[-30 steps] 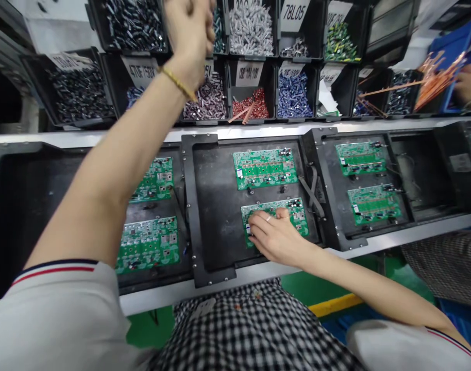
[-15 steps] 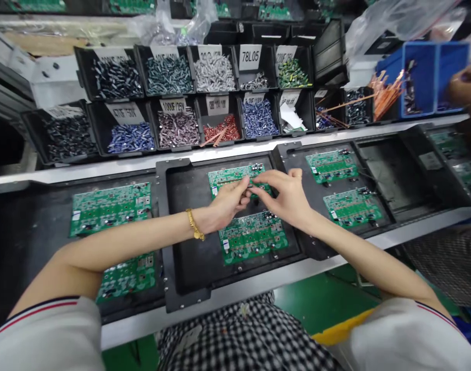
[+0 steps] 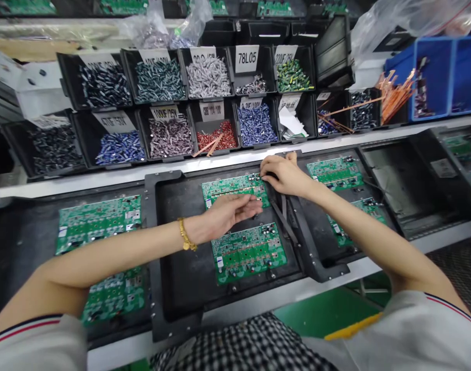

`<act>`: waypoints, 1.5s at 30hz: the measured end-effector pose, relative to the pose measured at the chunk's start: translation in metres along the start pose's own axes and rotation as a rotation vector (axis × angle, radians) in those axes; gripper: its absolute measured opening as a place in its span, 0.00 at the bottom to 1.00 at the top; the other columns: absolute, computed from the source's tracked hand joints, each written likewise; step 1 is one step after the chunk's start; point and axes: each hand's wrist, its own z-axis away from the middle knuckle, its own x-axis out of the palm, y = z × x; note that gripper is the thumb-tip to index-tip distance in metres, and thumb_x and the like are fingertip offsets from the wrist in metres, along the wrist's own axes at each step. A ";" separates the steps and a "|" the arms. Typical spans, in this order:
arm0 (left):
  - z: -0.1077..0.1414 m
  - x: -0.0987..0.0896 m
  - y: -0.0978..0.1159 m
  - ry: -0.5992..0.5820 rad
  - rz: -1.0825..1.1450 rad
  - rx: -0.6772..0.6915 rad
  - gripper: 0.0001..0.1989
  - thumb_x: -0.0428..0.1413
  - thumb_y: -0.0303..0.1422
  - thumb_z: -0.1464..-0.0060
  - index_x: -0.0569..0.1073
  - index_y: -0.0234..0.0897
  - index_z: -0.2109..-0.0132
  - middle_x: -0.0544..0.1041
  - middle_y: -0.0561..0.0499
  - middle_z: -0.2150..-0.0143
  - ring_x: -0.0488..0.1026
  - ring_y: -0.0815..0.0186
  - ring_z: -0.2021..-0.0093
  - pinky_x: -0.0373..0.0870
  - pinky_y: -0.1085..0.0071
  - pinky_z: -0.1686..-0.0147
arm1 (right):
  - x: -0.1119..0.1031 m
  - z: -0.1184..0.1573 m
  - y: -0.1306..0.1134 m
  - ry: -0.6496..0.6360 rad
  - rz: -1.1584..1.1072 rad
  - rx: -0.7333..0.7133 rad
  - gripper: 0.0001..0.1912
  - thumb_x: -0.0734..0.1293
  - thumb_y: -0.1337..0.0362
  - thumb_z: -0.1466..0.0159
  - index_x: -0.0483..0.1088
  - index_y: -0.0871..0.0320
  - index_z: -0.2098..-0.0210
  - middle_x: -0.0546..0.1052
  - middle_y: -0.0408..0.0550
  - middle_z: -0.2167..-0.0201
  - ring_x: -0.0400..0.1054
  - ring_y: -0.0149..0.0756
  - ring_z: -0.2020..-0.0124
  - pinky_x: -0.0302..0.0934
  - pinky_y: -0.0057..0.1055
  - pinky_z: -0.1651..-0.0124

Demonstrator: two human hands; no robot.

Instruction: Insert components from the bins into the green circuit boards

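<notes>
My right hand (image 3: pixel 284 175) is at the upper right corner of the far circuit board (image 3: pixel 231 186), beside small black capacitors. Its thumb and fingers are pinched together, and whatever lies between the tips is hidden. My left hand (image 3: pixel 233 214) hovers over the lower edge of that same green board, palm turned up and fingers loosely extended; I see nothing held in it. Nearer to me a second circuit board (image 3: pixel 251 252) lies flat in the black tray (image 3: pixel 185 278), fitted with several small parts and a white label.
Behind the trays stand two rows of labelled bins (image 3: pixel 212 111) full of loose components. Neighbouring trays at left and right hold more green boards (image 3: pixel 100 219). A blue bin (image 3: pixel 432 77) and copper-coloured strips (image 3: pixel 396 98) are at the far right. Dark straps (image 3: pixel 284 219) cross the tray's right side.
My hands were together over the far board and have parted. The right hand moved to the board's upper right corner; the left fingers loosened. Another person's hand at the right has left view.
</notes>
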 end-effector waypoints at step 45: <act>-0.109 -0.029 0.220 0.440 -1.368 1.070 0.06 0.56 0.35 0.45 0.73 0.37 0.65 0.70 0.49 0.60 0.47 0.60 0.45 0.38 0.66 0.46 | -0.015 0.038 -0.040 0.170 -0.115 0.065 0.06 0.61 0.63 0.37 0.67 0.55 0.69 0.76 0.41 0.66 0.69 0.35 0.63 0.41 0.34 0.61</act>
